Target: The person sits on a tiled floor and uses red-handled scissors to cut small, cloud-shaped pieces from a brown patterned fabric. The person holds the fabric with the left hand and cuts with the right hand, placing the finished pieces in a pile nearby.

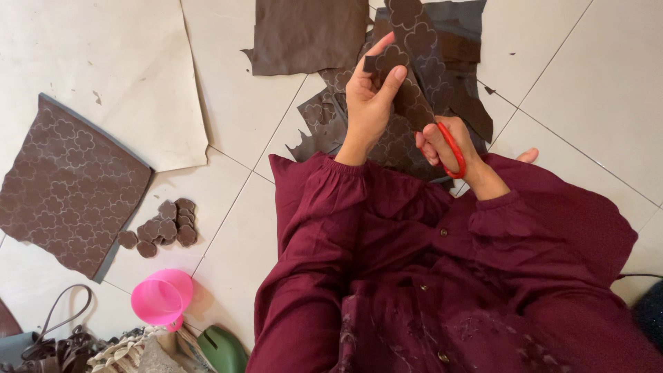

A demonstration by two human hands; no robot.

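My left hand [369, 103] pinches a strip of brown leather [414, 48] printed with flower outlines, thumb and fingers gripping its left edge. My right hand [445, 145] grips red-handled scissors [452, 148] just below and to the right of the strip; the blades are hidden behind the leather. Both arms wear dark maroon sleeves [331, 207], and the strip hangs over more cut brown leather scraps [324, 117] on the tiled floor.
A large marked leather sheet [65, 186] lies at left, with a pile of cut flower pieces [162, 224] beside it. A pink cup [162, 297], a green object [224, 349] and bag straps [62, 331] sit lower left. Beige paper [103, 62] and plain brown leather [307, 31] lie beyond.
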